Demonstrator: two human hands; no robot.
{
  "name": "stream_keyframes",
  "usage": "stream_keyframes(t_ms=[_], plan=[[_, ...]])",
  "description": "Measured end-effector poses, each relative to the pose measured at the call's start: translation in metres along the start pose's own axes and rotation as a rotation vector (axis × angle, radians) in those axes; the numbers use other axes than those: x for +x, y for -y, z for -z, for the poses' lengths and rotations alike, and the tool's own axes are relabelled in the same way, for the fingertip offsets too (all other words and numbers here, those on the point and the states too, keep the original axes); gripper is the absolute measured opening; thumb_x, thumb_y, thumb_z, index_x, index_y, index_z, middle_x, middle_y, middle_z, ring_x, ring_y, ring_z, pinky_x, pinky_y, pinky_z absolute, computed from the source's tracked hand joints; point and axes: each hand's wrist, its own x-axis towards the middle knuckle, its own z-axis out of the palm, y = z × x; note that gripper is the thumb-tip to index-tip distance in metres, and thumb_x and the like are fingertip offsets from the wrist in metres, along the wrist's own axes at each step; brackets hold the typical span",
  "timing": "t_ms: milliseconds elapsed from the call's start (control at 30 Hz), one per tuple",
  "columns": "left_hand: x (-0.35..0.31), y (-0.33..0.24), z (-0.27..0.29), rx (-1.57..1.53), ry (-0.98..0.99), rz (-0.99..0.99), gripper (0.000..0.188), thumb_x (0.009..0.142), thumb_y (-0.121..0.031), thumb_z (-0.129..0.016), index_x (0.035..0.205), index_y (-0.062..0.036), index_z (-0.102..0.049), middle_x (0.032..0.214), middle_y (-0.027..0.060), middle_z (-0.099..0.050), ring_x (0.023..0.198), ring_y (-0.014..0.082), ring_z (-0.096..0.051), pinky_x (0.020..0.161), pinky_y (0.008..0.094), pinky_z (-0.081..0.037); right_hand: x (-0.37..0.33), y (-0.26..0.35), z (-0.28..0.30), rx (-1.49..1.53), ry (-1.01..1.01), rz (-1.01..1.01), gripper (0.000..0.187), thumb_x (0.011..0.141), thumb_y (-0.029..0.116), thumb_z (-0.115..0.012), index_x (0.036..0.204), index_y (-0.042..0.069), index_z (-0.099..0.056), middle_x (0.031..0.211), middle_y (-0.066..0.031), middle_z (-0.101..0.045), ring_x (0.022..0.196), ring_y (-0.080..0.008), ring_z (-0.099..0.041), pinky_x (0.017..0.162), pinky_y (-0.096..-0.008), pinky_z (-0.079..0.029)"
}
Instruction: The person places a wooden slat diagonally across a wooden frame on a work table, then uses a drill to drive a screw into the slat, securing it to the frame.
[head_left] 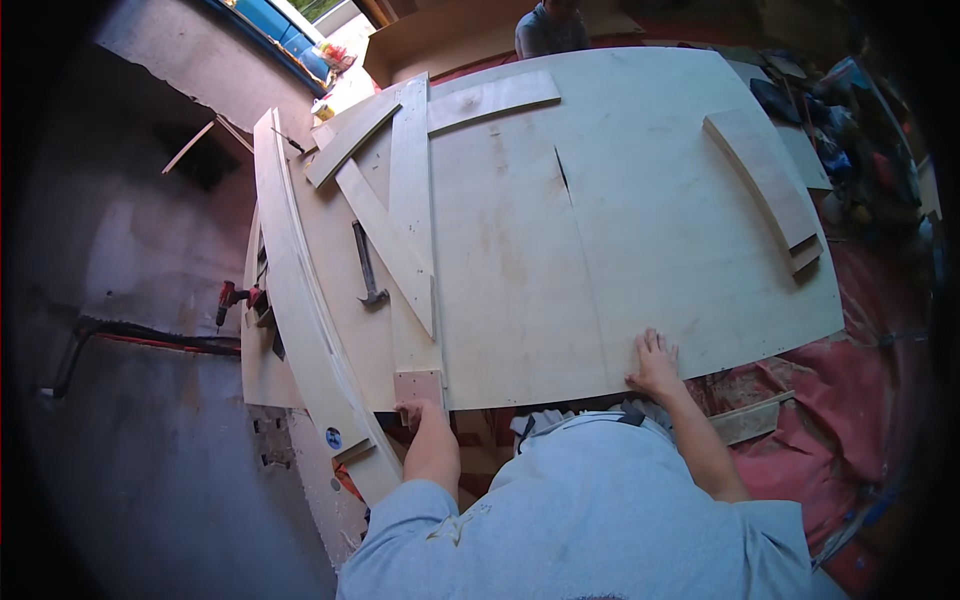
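At the near edge of a large pale plywood sheet (520,330), my left hand (418,412) grips a small wood block (416,385) dotted with holes. That block sits at the near end of a long narrow board (411,190) lying across the sheet. My right hand (655,368) rests open with fingers spread on the sheet near the same edge. A claw hammer (367,265) lies left of the narrow board, beside a slanted wood strip (385,240). Part of my left fingers is hidden under the block.
Long stacked boards (300,290) run along the left side. Past them is a red cordless drill (232,298). Short planks lie at the far left (355,145), far middle (500,100) and right (765,190). Another person (550,32) is beyond the far edge. Red sheeting (800,410) covers the right floor.
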Motion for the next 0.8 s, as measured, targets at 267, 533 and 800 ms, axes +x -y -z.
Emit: stream_keyframes(t_ms=[267,533,800], plan=[[0.105,0.023,-0.010,-0.105,0.415,-0.137,0.085,0.098,-0.071,-0.042,0.142,-0.0002,-0.055,0.137,0.0156,-0.064,0.119,0.0313,-0.065,0.101,0.0505,-0.053,0.000,0.002,-0.011,0.025,0.035,0.010,0.110,0.075,0.044,-0.085,0.161,0.009,-0.026,0.170,-0.0205,-0.016,0.156,-0.0432,-0.019,0.120,-0.0698,-0.018],[0.132,0.035,-0.012,-0.151,0.684,-0.104,0.085,0.100,-0.073,-0.039,0.148,-0.0045,-0.049,0.143,0.0111,-0.060,0.127,0.0360,-0.061,0.106,0.0588,-0.050,0.007,-0.004,-0.002,0.049,-0.043,-0.007,0.102,0.080,0.048,-0.082,0.159,0.008,-0.031,0.166,-0.0212,-0.022,0.154,-0.0430,-0.021,0.116,-0.0728,-0.024],[0.155,0.028,-0.017,-0.183,0.909,-0.227,0.084,0.100,-0.076,-0.009,0.155,-0.0232,-0.044,0.150,0.0072,-0.056,0.136,0.0380,-0.052,0.110,0.0655,-0.042,0.013,0.030,0.034,0.385,-0.299,0.228,0.090,0.087,0.037,-0.078,0.158,0.005,-0.032,0.145,-0.0231,-0.053,0.133,-0.0396,-0.053,0.113,-0.0539,-0.040]])
